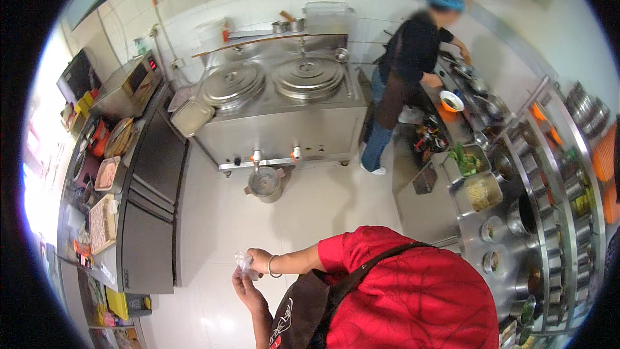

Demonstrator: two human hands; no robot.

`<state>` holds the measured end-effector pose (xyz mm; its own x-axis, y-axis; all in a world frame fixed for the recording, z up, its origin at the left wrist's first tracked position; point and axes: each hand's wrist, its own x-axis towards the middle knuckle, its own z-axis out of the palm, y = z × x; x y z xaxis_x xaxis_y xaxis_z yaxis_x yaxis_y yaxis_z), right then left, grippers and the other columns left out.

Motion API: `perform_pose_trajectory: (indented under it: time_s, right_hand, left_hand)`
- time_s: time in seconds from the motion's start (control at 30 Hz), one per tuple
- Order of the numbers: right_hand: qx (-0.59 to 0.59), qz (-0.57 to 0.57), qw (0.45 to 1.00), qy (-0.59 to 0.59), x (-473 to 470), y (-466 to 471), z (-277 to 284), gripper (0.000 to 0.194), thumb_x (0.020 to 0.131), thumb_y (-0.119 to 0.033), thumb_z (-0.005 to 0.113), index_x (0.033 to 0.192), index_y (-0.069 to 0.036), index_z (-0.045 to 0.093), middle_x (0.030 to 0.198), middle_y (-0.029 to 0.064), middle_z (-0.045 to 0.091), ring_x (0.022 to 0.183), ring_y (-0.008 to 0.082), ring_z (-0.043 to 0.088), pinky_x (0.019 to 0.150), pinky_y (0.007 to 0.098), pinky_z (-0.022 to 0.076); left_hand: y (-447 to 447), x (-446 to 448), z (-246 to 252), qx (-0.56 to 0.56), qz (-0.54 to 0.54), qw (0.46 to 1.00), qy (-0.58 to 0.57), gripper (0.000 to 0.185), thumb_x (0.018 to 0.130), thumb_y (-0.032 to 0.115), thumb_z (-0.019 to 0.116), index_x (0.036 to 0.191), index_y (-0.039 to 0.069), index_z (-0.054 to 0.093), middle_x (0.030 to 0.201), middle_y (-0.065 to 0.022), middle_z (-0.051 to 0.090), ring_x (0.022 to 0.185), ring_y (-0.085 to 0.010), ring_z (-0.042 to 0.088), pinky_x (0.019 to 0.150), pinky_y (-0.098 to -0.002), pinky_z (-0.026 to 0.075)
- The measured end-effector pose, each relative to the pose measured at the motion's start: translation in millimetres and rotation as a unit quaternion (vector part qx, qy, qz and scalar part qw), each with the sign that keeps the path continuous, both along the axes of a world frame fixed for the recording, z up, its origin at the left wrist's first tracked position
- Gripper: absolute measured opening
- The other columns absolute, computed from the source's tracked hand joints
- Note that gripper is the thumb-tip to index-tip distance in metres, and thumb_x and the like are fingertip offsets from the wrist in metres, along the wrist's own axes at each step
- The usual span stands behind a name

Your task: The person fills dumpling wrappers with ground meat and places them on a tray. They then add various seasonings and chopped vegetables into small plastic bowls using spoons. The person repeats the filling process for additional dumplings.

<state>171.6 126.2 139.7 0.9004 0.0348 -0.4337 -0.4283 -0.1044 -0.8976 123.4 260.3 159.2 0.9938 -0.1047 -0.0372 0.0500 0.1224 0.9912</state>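
Crumpled clear thin plastic [243, 261], perhaps a bag or a disposable glove, is between my two hands above the tiled floor. My right hand [259, 261], with a bangle on its wrist, pinches it from the upper side. The fingers of my left hand [247, 292] hold its lower part. The exact form of the plastic is too small to tell. My arms reach out to the left of the view from a red shirt and a dark apron [305, 308].
A co-worker [407, 58] in a blue hair cover stands at the stove counter, near an orange and white bowl [451, 101]. A steel boiler unit [286, 131] has a bucket [264, 184] before it. Food trays stand on the left counter [145, 140] and right counter [467, 232].
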Motion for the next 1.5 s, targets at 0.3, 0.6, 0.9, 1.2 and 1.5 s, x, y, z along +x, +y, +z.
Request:
perform_pose_trajectory:
  time_s: [0.3, 0.6, 0.9, 1.2, 1.5]
  right_hand:
    - [0.411, 0.104, 0.893, 0.155, 119, 134, -10, 0.022, 0.096, -0.017, 0.055, 0.113, -0.004, 0.060, 0.098, 0.0080, 0.065, 0.086, 0.0181, 0.065, 0.080, 0.0333, 0.0546]
    - [0.227, 0.511, 0.810, 0.178, 237, 324, 26, 0.039, 0.101, -0.041, 0.052, 0.124, -0.011, 0.062, 0.115, 0.0020, 0.064, 0.101, 0.0140, 0.062, 0.082, 0.0303, 0.0504]
    - [0.063, 0.640, 0.748, 0.164, 318, 505, 7, 0.034, 0.099, -0.037, 0.056, 0.114, -0.007, 0.064, 0.104, 0.0029, 0.065, 0.091, 0.0127, 0.063, 0.074, 0.0294, 0.0526]
    - [-0.026, 0.551, 0.820, 0.152, 380, 682, -42, 0.034, 0.096, -0.035, 0.058, 0.109, -0.004, 0.064, 0.100, 0.0056, 0.067, 0.085, 0.0147, 0.066, 0.065, 0.0300, 0.0539]
    - [-0.017, 0.442, 0.891, 0.107, 461, 782, -15, 0.033, 0.096, -0.033, 0.058, 0.111, -0.005, 0.065, 0.100, 0.0046, 0.067, 0.087, 0.0146, 0.065, 0.068, 0.0302, 0.0542]
  left_hand:
    - [129, 95, -8, 0.254, 0.150, 0.950, -0.099, 0.038, 0.097, 0.007, 0.055, 0.132, -0.003, 0.045, 0.124, -0.0194, 0.057, 0.116, -0.0271, 0.057, 0.097, -0.0361, 0.047]
    - [312, 154, 10, 0.281, 0.369, 0.885, 0.035, 0.024, 0.088, -0.008, 0.047, 0.110, 0.001, 0.047, 0.097, -0.0191, 0.060, 0.086, -0.0280, 0.062, 0.077, -0.0385, 0.050]
    - [498, 82, -32, -0.091, 0.755, 0.638, 0.120, 0.015, 0.089, 0.028, 0.044, 0.091, 0.015, 0.053, 0.073, 0.0016, 0.046, 0.056, -0.0124, 0.040, 0.044, -0.0282, 0.030]
    - [685, 15, -39, -0.269, 0.842, 0.405, 0.235, 0.051, 0.090, 0.069, 0.047, 0.092, 0.018, 0.051, 0.069, 0.0017, 0.047, 0.051, -0.0145, 0.044, 0.040, -0.0269, 0.032]
    - [933, 62, -46, -0.280, 0.798, 0.490, 0.210, 0.056, 0.092, 0.071, 0.041, 0.100, 0.016, 0.053, 0.080, -0.0016, 0.052, 0.051, -0.0164, 0.044, 0.040, -0.0289, 0.034]
